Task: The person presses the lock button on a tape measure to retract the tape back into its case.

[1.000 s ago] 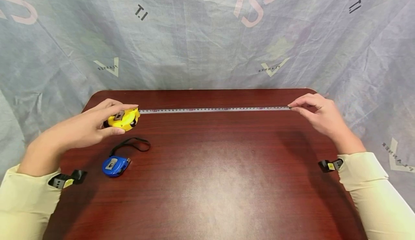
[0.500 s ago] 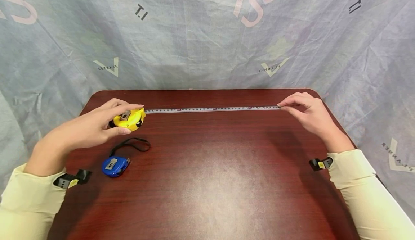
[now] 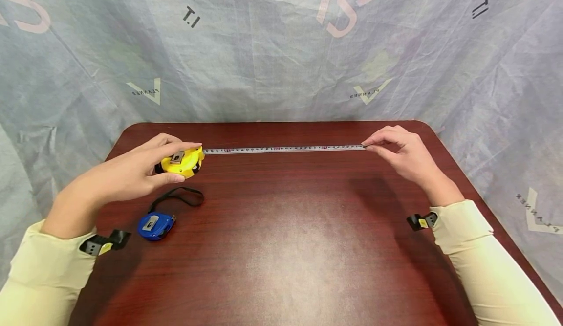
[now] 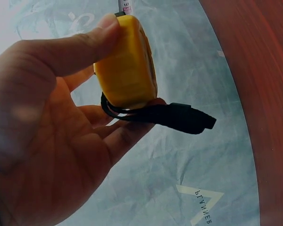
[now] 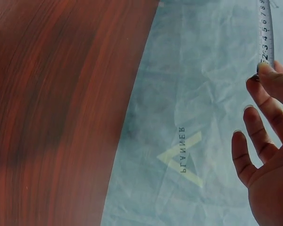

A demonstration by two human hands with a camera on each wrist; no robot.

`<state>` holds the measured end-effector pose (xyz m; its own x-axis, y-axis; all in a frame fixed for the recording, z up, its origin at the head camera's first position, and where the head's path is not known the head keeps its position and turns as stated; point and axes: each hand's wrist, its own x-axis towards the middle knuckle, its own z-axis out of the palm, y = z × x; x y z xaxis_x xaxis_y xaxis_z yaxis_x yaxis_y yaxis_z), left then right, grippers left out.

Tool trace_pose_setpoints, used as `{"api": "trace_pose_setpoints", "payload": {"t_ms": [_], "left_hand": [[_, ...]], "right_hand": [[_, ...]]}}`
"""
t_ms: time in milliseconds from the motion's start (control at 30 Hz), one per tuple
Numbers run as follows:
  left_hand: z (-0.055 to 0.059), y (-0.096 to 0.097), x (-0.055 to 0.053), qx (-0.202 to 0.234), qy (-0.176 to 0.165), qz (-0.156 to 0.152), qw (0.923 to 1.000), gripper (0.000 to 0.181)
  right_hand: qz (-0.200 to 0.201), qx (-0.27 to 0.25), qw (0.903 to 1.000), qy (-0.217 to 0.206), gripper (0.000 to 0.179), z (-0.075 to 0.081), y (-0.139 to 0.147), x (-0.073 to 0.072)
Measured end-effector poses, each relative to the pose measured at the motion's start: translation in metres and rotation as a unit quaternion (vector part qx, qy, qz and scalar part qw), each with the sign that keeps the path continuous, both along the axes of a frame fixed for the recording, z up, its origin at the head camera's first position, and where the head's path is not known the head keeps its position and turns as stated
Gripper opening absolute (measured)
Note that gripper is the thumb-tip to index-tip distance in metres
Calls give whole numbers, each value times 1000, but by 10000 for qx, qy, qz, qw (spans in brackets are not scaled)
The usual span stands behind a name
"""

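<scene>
My left hand [image 3: 132, 172] grips a yellow tape measure [image 3: 186, 162] between thumb and fingers, above the left part of the table. A black wrist strap [image 4: 179, 117] hangs from its case in the left wrist view. The white measuring blade [image 3: 281, 149] stretches out of the case across to the right, nearly level and straight. At its far end my right hand [image 3: 406, 157] pinches the tip between thumb and forefinger; the other fingers are spread loosely in the right wrist view. Below my left hand, a blue tape measure [image 3: 156, 226] with a black cord loop [image 3: 178, 194] lies on the table.
The reddish-brown wooden table [image 3: 281, 238] has rounded far corners. Behind it and at both sides hangs a grey printed cloth [image 3: 264, 47]. Small black wrist cameras [image 3: 105, 243] sit at the cuffs of the pale yellow sleeves.
My right hand has moved left with the blade's tip, and my left hand has shifted slightly right with the yellow case. The drawn-out blade is shorter. The blue tape measure has stayed put.
</scene>
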<state>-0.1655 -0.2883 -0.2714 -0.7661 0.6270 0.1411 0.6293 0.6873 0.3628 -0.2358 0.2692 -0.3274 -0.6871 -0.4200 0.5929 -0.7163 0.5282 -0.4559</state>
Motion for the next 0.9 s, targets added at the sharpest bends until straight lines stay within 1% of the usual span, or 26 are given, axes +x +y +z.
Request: {"api": "trace_pose_setpoints", "payload": {"t_ms": [200,333,433,567,633,767,900], "left_hand": [[0,3,-2,-56,108,-95,9999,68],[1,7,-3,-110,57,-71,9999,67],[1,9,-4,-131,-5,-4,9999,66],[1,13,-5,-115,-62,-22,9999,64],[1,16,-5,-75,-142,-37,9999,63],[0,22,-6,0,-324,44,9995,62],[-1,26,-8,6,-410,81,9991,63]], "right_hand": [[119,-102,9998,-103,31,-4,-9,-3],[260,-175,9994,-133,30,-5,-14,-4],[300,-178,9993,-148,30,-5,-20,-5],[316,-183,9992,-179,28,-6,-27,-6],[355,-219,9989,-216,28,-6,-31,-8],[445,-272,9982,-284,27,-5,-40,-9],[508,-249,9977,-361,24,-4,-48,-10]]}}
